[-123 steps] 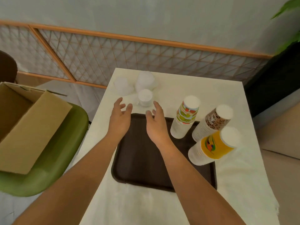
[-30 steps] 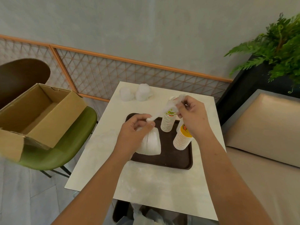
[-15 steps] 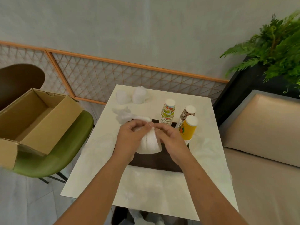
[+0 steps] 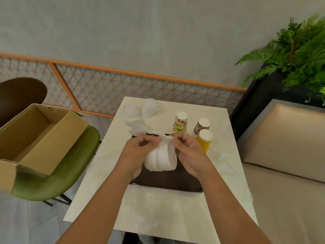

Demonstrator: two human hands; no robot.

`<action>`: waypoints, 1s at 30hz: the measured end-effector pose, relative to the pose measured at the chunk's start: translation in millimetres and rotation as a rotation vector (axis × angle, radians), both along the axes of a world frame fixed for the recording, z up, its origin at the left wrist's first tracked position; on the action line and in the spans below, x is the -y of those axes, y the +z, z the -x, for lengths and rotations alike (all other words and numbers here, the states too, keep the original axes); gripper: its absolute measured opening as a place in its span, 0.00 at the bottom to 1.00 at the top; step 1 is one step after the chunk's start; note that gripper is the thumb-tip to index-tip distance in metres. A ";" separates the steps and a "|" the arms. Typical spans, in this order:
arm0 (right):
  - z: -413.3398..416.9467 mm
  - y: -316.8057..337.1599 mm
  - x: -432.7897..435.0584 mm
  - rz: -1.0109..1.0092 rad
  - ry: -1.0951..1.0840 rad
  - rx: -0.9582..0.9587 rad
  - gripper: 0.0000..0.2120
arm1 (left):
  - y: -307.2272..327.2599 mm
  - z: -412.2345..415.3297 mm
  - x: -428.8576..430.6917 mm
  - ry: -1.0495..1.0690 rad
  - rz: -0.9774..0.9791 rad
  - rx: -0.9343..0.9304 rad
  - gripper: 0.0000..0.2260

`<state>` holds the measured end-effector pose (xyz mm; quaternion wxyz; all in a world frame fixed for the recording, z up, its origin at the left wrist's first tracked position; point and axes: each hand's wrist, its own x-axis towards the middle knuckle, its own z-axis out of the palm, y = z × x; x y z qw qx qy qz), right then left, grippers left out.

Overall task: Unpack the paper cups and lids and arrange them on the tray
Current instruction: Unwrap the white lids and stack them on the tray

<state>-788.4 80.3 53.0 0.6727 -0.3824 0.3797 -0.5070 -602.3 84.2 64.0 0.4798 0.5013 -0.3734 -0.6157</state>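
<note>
Here both hands work together above the tray (image 4: 168, 182). The left hand (image 4: 139, 152) and right hand (image 4: 189, 154) each pinch the knotted neck of the wrapped lid bundle (image 4: 161, 158), fingers curled tight.

A grey wall (image 4: 158, 32) with an orange-framed lattice panel (image 4: 140, 88) backs 1 green chair (image 4: 73, 155), a beige bench (image 4: 290, 138) and a fern (image 4: 299, 50).

Soft, even light is falling; lens distortion is bowing the orange wooden rail (image 4: 140, 74); leafy green fern (image 4: 299, 50) is blurring.
</note>
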 end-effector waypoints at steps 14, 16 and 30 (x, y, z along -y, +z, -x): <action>-32.2 -20.2 0.8 -0.016 -0.238 -0.206 0.06 | -7.5 13.0 4.9 0.209 0.097 0.188 0.07; -32.1 -21.4 -2.9 -0.008 -0.179 -0.342 0.02 | -7.8 14.8 3.4 0.283 0.030 0.155 0.07; -34.3 -17.6 -0.5 -0.047 -0.300 -0.347 0.07 | -14.1 18.8 2.0 0.178 -0.003 0.226 0.03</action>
